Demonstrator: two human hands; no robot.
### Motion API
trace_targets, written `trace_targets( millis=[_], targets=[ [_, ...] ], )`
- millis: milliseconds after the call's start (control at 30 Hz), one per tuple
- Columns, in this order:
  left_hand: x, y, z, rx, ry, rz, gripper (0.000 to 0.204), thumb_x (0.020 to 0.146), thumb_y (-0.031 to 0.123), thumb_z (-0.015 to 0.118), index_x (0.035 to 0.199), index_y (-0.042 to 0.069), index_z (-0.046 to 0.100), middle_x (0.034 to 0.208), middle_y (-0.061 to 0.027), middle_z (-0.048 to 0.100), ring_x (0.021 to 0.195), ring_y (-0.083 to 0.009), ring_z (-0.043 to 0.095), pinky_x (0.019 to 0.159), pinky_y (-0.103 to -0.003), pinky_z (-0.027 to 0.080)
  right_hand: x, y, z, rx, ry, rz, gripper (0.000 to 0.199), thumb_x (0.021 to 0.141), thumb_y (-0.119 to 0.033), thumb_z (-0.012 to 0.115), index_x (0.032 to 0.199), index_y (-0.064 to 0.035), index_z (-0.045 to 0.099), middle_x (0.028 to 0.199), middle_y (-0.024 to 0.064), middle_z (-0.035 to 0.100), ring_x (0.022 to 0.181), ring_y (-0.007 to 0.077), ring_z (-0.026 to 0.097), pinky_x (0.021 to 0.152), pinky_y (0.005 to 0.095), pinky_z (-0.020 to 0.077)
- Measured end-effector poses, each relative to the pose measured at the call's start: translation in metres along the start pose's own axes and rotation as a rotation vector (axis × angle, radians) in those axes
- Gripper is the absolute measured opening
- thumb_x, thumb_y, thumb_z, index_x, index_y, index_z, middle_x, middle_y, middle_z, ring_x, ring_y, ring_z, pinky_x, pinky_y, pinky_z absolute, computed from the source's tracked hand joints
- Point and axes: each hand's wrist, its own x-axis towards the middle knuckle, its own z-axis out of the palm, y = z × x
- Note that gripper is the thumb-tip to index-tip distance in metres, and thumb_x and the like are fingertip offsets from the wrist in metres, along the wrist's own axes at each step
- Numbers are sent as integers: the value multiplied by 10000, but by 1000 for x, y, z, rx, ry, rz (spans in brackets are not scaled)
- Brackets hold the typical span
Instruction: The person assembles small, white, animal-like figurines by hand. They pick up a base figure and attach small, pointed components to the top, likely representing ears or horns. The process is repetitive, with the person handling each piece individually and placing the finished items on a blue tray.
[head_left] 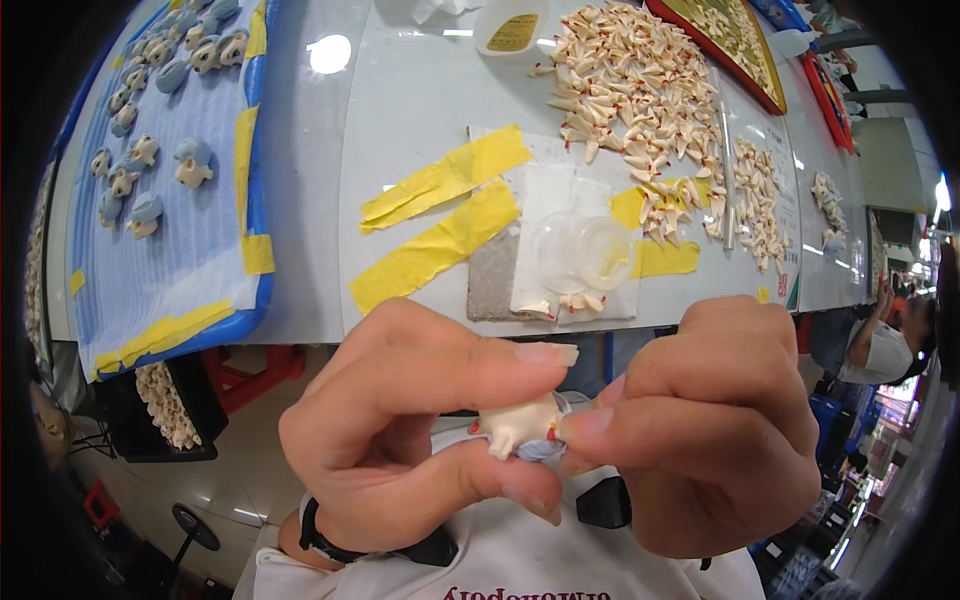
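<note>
Gripping a cream piece (pixel 518 420) with red tips between thumb and index finger, the left hand (pixel 385 420) holds it between five and six o'clock, off the bench (pixel 310 220). Right hand (pixel 705 415) pinches at its right edge; cannot tell whether it grasps a separate part. Risk, judged: over-squeezing may mar the tips; a slip could drop it past the bench edge. Surface: pale bench, cone-like pieces (pixel 630 85) heaped toward one o'clock, clear container (pixel 605 258) at two, blue tray (pixel 262 295) at ten. Room: tiled floor (pixel 240 485) at eight, another person (pixel 880 350) at three.
</note>
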Motion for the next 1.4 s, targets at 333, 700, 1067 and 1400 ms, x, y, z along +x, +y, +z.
trace_targets(
  millis=[333,700,1067,1400],
  targets=[
    [11,2,-5,293,-36,270,299,704,77,690,944,3,526,872,-146,549,700,-201,560,595,-272,465,-14,14,12,332,105,78,312,686,-59,691,959,-48,541,909,103,520,751,120,500,631,259,404],
    [15,17,4,574,-98,345,489,635,35,730,1033,41,446,965,-178,516,824,-249,545,656,-317,472,-20,9,14,1158,92,509,602,641,-25,741,1119,29,378,1015,202,531,951,233,545,860,340,426],
    [-1,50,-75,1035,284,215,275,854,111,507,1105,0,486,1085,-168,510,947,-229,511,824,-320,404,-42,26,-8,930,394,464,588,618,-208,783,1045,-7,433,956,186,559,865,229,571,761,334,480],
    [24,55,-118,1637,-115,-266,377,889,292,416,1219,126,486,1324,-88,386,1274,-240,282,1031,-367,240,-141,195,-161,-52,558,986,333,746,-137,621,1038,10,558,890,63,575,749,116,512,699,240,415]
  ],
)
